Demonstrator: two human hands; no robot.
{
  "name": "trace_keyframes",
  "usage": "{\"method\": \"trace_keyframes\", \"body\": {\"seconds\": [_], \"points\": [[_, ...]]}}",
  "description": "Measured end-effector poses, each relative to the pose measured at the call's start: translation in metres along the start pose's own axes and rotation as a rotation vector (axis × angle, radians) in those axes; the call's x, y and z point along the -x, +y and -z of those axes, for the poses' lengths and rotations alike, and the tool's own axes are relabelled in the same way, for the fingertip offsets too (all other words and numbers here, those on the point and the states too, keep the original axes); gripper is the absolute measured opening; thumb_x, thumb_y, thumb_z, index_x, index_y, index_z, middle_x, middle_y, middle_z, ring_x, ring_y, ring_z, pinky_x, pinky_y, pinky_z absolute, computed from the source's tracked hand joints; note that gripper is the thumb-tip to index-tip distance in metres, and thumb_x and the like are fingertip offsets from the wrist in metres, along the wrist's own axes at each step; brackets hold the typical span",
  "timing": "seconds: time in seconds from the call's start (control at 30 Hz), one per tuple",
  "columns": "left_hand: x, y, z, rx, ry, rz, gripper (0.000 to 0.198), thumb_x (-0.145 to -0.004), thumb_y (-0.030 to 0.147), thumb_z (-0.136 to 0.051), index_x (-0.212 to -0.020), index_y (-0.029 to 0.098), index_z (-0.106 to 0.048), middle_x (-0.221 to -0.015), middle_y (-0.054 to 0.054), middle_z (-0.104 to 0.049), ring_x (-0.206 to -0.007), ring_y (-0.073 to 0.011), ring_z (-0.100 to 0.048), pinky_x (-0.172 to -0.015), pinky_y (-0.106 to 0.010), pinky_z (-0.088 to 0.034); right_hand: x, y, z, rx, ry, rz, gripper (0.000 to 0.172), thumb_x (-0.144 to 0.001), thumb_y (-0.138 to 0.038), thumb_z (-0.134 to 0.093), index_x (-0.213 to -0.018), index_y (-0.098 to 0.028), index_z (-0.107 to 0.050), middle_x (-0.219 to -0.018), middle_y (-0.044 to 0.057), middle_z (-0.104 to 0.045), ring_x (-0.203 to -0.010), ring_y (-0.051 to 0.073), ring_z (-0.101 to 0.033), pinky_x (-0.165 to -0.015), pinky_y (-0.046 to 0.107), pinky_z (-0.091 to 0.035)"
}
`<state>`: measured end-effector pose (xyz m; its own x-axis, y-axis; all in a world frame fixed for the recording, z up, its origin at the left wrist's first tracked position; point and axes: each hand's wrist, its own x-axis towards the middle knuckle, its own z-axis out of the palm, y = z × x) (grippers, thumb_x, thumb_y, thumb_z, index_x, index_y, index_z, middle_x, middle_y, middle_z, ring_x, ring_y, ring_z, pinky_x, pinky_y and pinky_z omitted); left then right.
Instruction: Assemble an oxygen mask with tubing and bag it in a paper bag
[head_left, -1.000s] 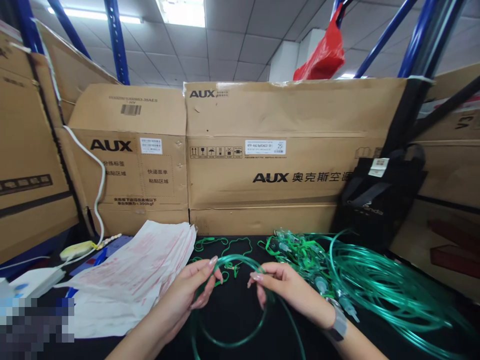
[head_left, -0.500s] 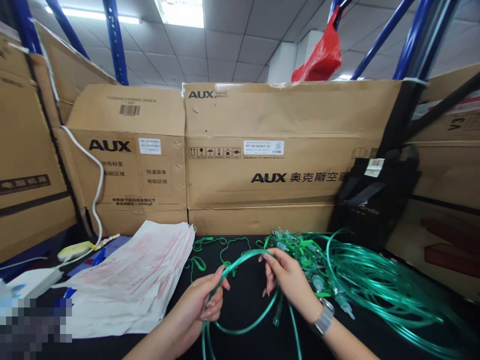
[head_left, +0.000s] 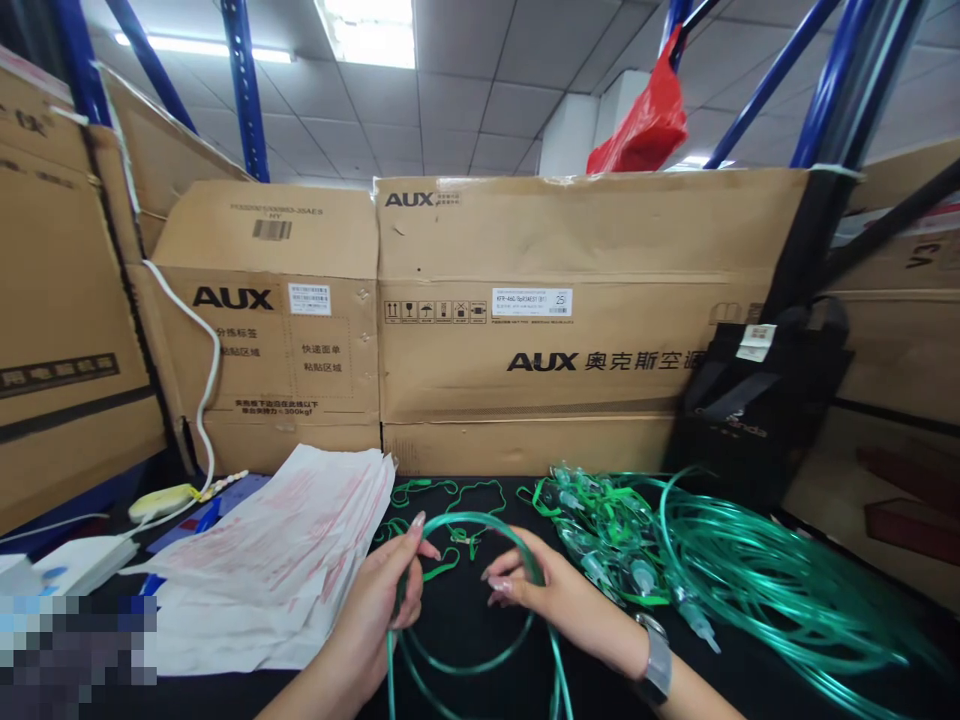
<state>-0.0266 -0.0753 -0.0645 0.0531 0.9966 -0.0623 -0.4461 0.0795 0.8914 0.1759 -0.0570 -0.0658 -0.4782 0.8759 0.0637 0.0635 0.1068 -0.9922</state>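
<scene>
Two AUX cardboard panels [head_left: 450, 240] wall off the far edge of a black desk [head_left: 480, 620]. Nearer, the left hand [head_left: 386, 590] has a pinched grip on green tubing [head_left: 469, 518], thumb against fingers; the right hand [head_left: 551, 585] is loosely curled where the tubing crosses it, its firmness impossible to tell. The tubing loops between both hands, above bare surface. That free room ends leftward at white sheets [head_left: 277, 560], rightward at one tangled heap of green pieces [head_left: 600, 530], uncountable, and one mass of coils [head_left: 765, 580]. One black bag [head_left: 742, 400] stands behind; one red bag [head_left: 641, 120] hangs overhead.
</scene>
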Motion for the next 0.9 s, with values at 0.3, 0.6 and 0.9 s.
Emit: {"method": "trace_keyframes", "body": {"seconds": [0.3, 0.6, 0.9], "points": [[0.002, -0.015, -0.003, -0.081, -0.145, 0.27, 0.05, -0.065, 0.06, -0.06, -0.07, 0.01, -0.059, -0.031, 0.008, -0.04, -0.024, 0.0003, -0.015, -0.032, -0.018, -0.004, 0.007, -0.01, -0.008, 0.617, 0.076, 0.271, 0.024, -0.084, -0.03, -0.05, -0.103, -0.028, -0.064, -0.097, 0.003, -0.065, -0.092, 0.021, -0.058, -0.083, 0.033, -0.044], [0.005, -0.016, -0.007, 0.066, -0.155, 0.282, 0.03, -0.065, 0.039, -0.07, -0.064, 0.013, -0.056, -0.047, 0.004, -0.051, -0.041, -0.0058, -0.045, -0.046, -0.018, -0.037, -0.01, 0.002, 0.011, -0.066, 0.476, 0.086, 0.042, -0.074, -0.054, -0.052, -0.093, -0.017, -0.055, -0.036, -0.013, -0.031, -0.027, 0.008, -0.032, -0.029, 0.021, -0.038], [0.0, -0.022, -0.002, 0.167, -0.128, 0.227, 0.022, -0.073, 0.033, -0.066, -0.069, 0.014, -0.055, -0.052, 0.004, -0.051, -0.046, -0.0078, -0.049, -0.057, -0.025, -0.045, -0.009, 0.002, 0.01, -0.208, 0.419, 0.028, 0.038, -0.072, -0.05, -0.06, -0.086, -0.015, -0.057, -0.045, -0.008, -0.042, -0.034, 0.007, -0.041, -0.035, 0.021, -0.044]]}}
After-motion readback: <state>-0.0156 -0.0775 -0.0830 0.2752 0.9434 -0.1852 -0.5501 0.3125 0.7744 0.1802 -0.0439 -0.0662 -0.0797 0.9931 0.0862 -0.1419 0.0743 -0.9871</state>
